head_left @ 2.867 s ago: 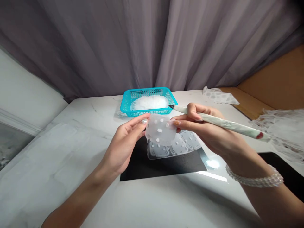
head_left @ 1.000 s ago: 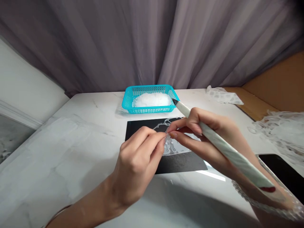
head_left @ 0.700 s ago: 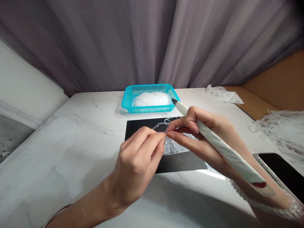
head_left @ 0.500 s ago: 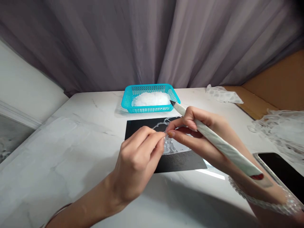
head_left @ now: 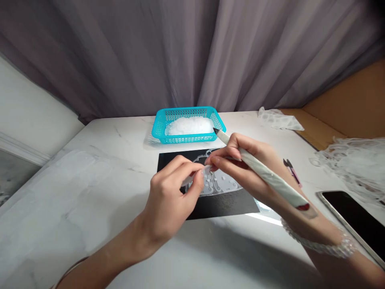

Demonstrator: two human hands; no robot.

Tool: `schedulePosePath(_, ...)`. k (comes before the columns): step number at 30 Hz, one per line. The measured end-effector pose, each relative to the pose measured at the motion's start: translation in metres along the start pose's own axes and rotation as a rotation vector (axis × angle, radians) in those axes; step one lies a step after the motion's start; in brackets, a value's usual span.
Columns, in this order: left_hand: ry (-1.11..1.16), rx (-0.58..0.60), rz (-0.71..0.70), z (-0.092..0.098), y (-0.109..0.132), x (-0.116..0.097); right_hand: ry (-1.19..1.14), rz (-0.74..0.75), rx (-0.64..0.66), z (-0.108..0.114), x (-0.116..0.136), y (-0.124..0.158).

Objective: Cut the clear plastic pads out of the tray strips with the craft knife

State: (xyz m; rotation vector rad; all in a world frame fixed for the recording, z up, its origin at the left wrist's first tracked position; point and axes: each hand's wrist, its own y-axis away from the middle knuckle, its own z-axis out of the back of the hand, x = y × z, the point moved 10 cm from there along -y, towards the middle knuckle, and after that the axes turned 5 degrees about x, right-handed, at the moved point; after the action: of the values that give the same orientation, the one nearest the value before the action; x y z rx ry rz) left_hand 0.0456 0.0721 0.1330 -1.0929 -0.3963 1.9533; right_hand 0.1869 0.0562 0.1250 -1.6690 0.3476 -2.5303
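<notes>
My left hand (head_left: 174, 196) pinches a small translucent piece (head_left: 206, 169) between thumb and fingers above a black sheet. My right hand (head_left: 240, 160) has thumb and forefinger closed at the piece's other side; its fingers partly hide the contact. Across that same hand lies a pale, wrapped, pen-shaped tool (head_left: 267, 176), its dark pointed tip facing up and away. Under both hands, a clear moulded sheet (head_left: 224, 182) with curved outlines rests on the black sheet (head_left: 222, 206).
A turquoise basket (head_left: 188, 139) holding whitish translucent pieces (head_left: 191, 126) stands at the back. To the right are thread snips (head_left: 292, 172), a phone (head_left: 355, 220), a heap of clear scraps (head_left: 357, 168), another clear sheet (head_left: 279, 119) and a cardboard box (head_left: 345, 100).
My hands have drawn slightly apart, and the translucent piece now shows between them. The right hand and its tool have shifted a little left, bringing the snips into view.
</notes>
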Motion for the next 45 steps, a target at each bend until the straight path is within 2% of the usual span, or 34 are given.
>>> schedulePosePath(3,0.286,0.086,0.296,-0.012,-0.002,0.038,-0.012,-0.037,0.028,0.002,-0.011,-0.004)
schedulePosePath(6,0.575,0.095,0.557,-0.024,0.004,0.070,-0.050,-0.119,0.152,-0.009,-0.024,-0.005)
schedulePosePath(8,0.705,0.055,0.661,-0.029,0.008,0.084,-0.114,-0.150,0.218,-0.019,-0.028,-0.004)
schedulePosePath(12,0.870,-0.010,0.841,-0.039,0.019,0.103,-0.213,-0.112,0.242,-0.032,-0.027,-0.002)
schedulePosePath(15,0.973,-0.020,0.934,-0.048,0.026,0.111,-0.183,-0.083,0.181,-0.029,-0.030,-0.004)
schedulePosePath(18,1.097,-0.065,1.048,-0.055,0.034,0.116,-0.021,-0.021,-0.013,-0.008,-0.030,-0.007)
schedulePosePath(20,1.200,-0.049,1.121,-0.064,0.039,0.112,0.086,0.034,-0.108,0.001,-0.027,-0.006)
schedulePosePath(21,1.263,0.003,1.127,-0.070,0.038,0.106,0.114,0.057,-0.105,-0.001,-0.025,-0.006)
schedulePosePath(24,1.432,0.232,1.015,-0.085,0.028,0.079,0.110,0.090,0.048,-0.020,-0.021,-0.006)
schedulePosePath(26,1.496,0.298,0.954,-0.088,0.025,0.069,0.067,0.088,0.063,-0.018,-0.017,-0.006)
schedulePosePath(30,1.590,0.297,0.961,-0.090,0.026,0.066,-0.102,0.059,-0.201,0.028,-0.016,-0.006)
schedulePosePath(33,1.636,0.313,0.971,-0.091,0.028,0.062,-0.191,0.036,-0.277,0.049,-0.021,-0.007)
schedulePosePath(38,1.625,0.328,0.975,-0.091,0.029,0.058,-0.207,0.027,-0.272,0.049,-0.021,-0.008)
schedulePosePath(45,1.540,0.322,0.963,-0.091,0.031,0.062,-0.231,0.043,-0.286,0.051,-0.019,-0.009)
